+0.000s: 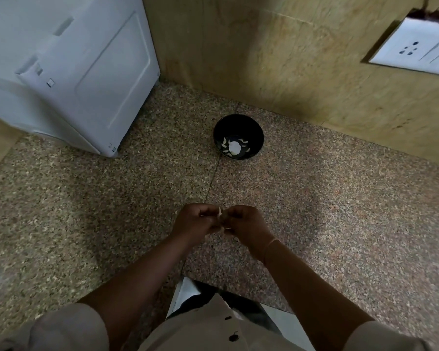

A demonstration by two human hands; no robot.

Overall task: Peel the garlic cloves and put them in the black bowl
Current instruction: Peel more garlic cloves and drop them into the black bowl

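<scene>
A speckled granite counter [340, 211] fills most of the view, and the black bowl [238, 122] stands on it toward the back. Just behind the bowl rises a beige stone wall [276, 59]. A white appliance [74, 72] stands well to the left of the bowl, and a white socket plate [416, 49] is set in the wall above and far to the bowl's right. In front of the bowl, well apart from it, the 2 hands meet above the counter. The left hand [193, 221] and right hand [246, 224] both have their fingers curled, pinching 1 garlic clove [219, 214] between them, with pale skin sticking up. Several pale cloves [235, 148] lie inside the bowl. A thin band [270, 247] circles the right wrist.
</scene>
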